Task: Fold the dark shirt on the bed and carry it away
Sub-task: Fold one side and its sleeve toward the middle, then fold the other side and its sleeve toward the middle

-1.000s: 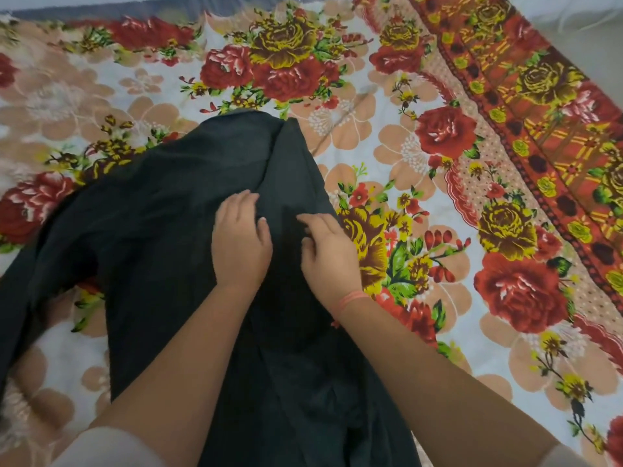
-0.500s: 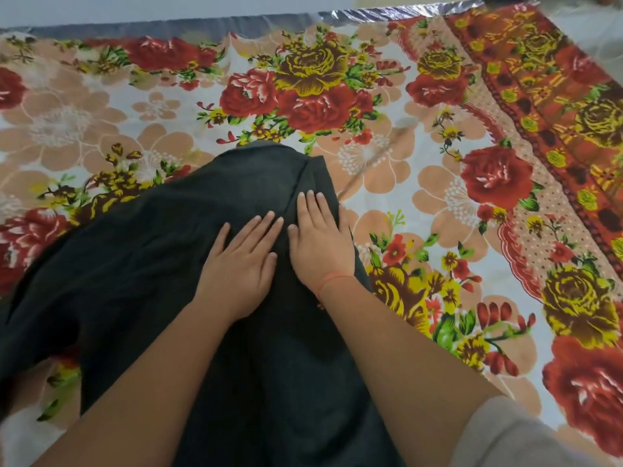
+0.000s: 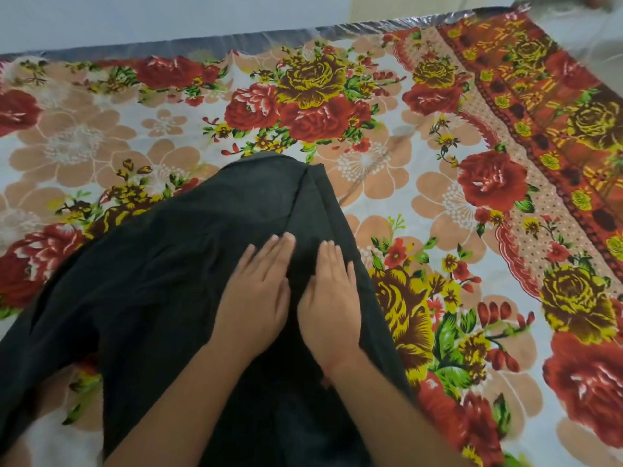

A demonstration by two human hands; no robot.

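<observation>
The dark shirt lies spread on the bed, running from the lower left up to a rounded top edge near the middle. A fold ridge runs down its right side. My left hand lies flat on the cloth with straight fingers. Beside it, my right hand presses flat on the folded right strip of the shirt. The two hands sit side by side, almost touching. Part of the shirt hangs off toward the lower left corner.
The bed is covered by a floral sheet with red and yellow roses and an orange patterned border on the right. A shiny grey mattress edge runs along the far side, with a pale wall behind it.
My hands went from curled fingers on the cloth to lying flat, and they have slid slightly along the shirt. The view has tilted up, showing more of the far bed edge.
</observation>
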